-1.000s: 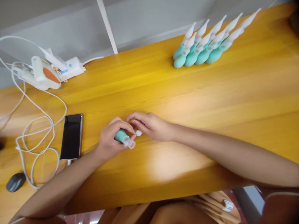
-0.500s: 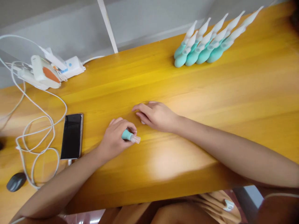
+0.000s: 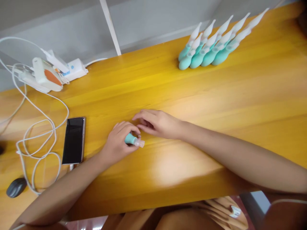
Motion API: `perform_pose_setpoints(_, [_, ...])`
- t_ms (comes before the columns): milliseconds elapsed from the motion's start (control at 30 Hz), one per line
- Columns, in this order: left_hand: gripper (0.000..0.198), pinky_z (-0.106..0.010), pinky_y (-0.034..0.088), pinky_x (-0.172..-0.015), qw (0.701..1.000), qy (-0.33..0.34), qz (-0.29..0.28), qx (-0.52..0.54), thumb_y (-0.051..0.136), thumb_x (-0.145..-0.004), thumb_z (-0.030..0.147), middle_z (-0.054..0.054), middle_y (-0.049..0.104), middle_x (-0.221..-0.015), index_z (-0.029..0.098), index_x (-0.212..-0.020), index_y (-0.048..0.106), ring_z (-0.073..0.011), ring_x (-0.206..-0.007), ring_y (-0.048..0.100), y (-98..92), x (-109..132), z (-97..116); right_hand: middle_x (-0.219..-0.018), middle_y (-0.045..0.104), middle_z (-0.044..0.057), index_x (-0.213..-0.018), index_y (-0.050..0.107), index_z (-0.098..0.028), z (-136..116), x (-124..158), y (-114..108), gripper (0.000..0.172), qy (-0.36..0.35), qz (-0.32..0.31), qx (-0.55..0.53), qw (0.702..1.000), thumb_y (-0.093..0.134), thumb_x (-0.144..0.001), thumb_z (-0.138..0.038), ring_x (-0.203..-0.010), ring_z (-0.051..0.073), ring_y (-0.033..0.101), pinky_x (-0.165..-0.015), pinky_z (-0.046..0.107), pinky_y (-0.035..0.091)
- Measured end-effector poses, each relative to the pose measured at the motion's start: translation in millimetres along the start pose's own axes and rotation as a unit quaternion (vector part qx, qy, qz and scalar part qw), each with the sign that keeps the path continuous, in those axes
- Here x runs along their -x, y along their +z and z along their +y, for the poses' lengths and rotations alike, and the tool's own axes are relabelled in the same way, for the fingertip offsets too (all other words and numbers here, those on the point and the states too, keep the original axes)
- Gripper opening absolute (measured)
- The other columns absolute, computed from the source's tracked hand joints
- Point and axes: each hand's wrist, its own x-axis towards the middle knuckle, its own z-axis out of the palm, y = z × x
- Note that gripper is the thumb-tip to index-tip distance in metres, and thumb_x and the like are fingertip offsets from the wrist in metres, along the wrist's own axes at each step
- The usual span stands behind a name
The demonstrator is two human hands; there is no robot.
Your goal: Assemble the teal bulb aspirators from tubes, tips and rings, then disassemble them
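Observation:
My left hand (image 3: 118, 140) is wrapped round a teal bulb syringe (image 3: 130, 138), most of its bulb hidden in the palm. A short clear connector sticks out of its neck toward the right, without the long white nozzle seen on the others. Just right of it, my right hand (image 3: 159, 124) hovers close to the left fingertips, its thumb and index finger apart and nothing visible between them. Its other fingers curl under, partly hidden. At the back right stand several teal bulb syringes (image 3: 209, 57) in two rows, white pointed nozzles up.
A black phone (image 3: 74, 140) lies left of my left arm, a cable plugged into its lower end. Looped white cables (image 3: 53, 127) spread beside it. Power strips with plugs (image 3: 74, 69) sit at the back left, and a black mouse (image 3: 16, 187) at the front left.
My right hand has shifted slightly left and toward me, nearer the left hand, and its thumb and index finger have spread. My left hand holds the bulb syringe almost unmoved.

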Motion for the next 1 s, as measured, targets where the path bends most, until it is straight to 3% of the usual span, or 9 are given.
perform_pose_setpoints(233, [0.025, -0.039, 0.046, -0.090, 1.000, -0.001, -0.017, -0.011, 0.083, -0.088, 0.022, 0.003, 0.076, -0.099, 0.026, -0.105, 0.065, -0.0220, -0.095, 0.069, -0.4, 0.3, 0.6, -0.086, 0.065, 0.000, -0.128, 0.063, -0.017, -4.4, -4.2, -14.0, 0.021, -0.009, -0.033, -0.072, 0.997, 0.057, -0.109, -0.022, -0.073, 0.012, 0.058, -0.072, 0.025, 0.048])
perform_pose_setpoints(367, [0.027, -0.038, 0.046, -0.091, 1.000, 0.005, -0.016, -0.015, 0.082, -0.088, 0.020, 0.002, 0.075, -0.103, 0.026, -0.108, 0.065, -0.0215, -0.097, 0.069, -1.5, 0.5, 2.3, -0.088, 0.065, -0.001, -0.129, 0.062, -0.017, -1.2, -4.4, -28.6, 0.035, 0.015, -0.109, -0.128, 0.986, 0.061, -0.094, -0.010, -0.071, 0.011, 0.058, -0.069, 0.023, 0.048])
perform_pose_setpoints(567, [0.027, -0.038, 0.046, -0.092, 0.999, -0.009, -0.032, -0.030, 0.078, -0.088, 0.019, 0.000, 0.074, -0.109, 0.026, -0.110, 0.065, -0.0220, -0.100, 0.068, -3.8, -0.4, 5.9, -0.114, 0.064, 0.005, -0.127, 0.064, -0.018, -2.2, -7.8, -58.9, 0.045, 0.068, -0.232, -0.131, 0.961, 0.068, -0.084, -0.006, -0.089, 0.014, 0.063, -0.077, 0.026, 0.053])
perform_pose_setpoints(667, [0.024, -0.038, 0.046, -0.091, 0.999, -0.010, -0.037, -0.026, 0.077, -0.088, 0.018, 0.000, 0.074, -0.106, 0.026, -0.108, 0.065, -0.0218, -0.099, 0.068, -3.7, -0.6, 5.5, -0.108, 0.062, 0.004, -0.117, 0.070, -0.018, -5.7, -10.9, -63.8, 0.038, 0.056, -0.270, -0.108, 0.955, 0.070, -0.082, -0.003, -0.090, 0.014, 0.061, -0.081, 0.026, 0.052])
perform_pose_setpoints(800, [0.025, -0.039, 0.047, -0.091, 0.999, -0.008, -0.041, -0.027, 0.076, -0.087, 0.016, 0.000, 0.073, -0.104, 0.026, -0.107, 0.065, -0.0222, -0.098, 0.067, -3.2, -0.9, 4.3, -0.100, 0.063, 0.002, -0.109, 0.074, -0.016, -4.3, -12.3, -58.4, 0.022, 0.054, -0.270, -0.117, 0.954, 0.067, -0.091, -0.005, -0.085, 0.013, 0.061, -0.079, 0.025, 0.050])
perform_pose_setpoints(1000, [0.031, -0.039, 0.049, -0.091, 0.999, -0.002, -0.031, -0.017, 0.071, -0.084, 0.015, -0.002, 0.071, -0.107, 0.026, -0.111, 0.062, -0.0224, -0.099, 0.067, -5.9, -1.8, 9.6, -0.098, 0.063, 0.001, -0.106, 0.073, -0.017, 4.2, -9.4, -45.8, 0.017, 0.051, -0.175, -0.092, 0.979, 0.069, -0.092, -0.009, -0.075, 0.010, 0.057, -0.071, 0.023, 0.045])
